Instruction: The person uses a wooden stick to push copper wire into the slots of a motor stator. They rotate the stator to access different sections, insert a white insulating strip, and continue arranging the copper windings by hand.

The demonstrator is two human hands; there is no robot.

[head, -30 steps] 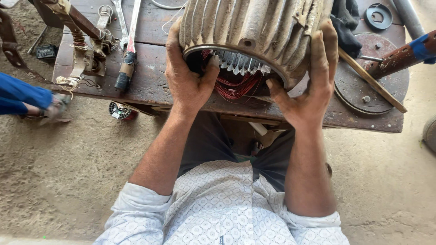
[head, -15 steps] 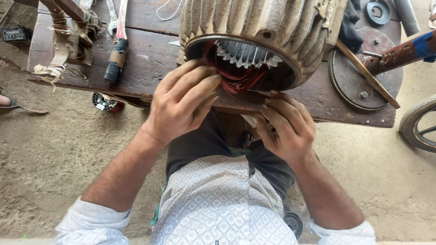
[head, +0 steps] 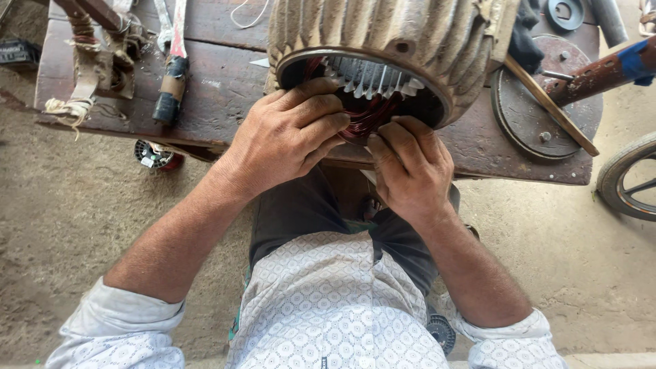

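A large ribbed grey motor housing (head: 383, 34) lies on its side on a dark wooden bench (head: 225, 89), its open end facing me. Inside the opening are white slot liners and reddish copper windings (head: 372, 113). My left hand (head: 290, 137) rests over the lower rim, fingers curled onto the windings. My right hand (head: 410, 167) sits just beside it, fingertips pinching at the copper wire at the bottom of the opening. Which strands each hand holds is hidden by the fingers.
A chisel-like tool with a dark handle (head: 171, 82) and a rope-bound wooden piece (head: 85, 75) lie at the bench's left. A round metal plate (head: 540, 113) and a rusty bar (head: 594, 72) lie at the right. A wire spool (head: 156, 156) sits below; a wheel (head: 632, 178) stands at the right edge.
Both hands left the housing's outer sides and came together at the lower rim, fingers now on the windings. The view shifted right; a blue-sleeved person at the left is gone.
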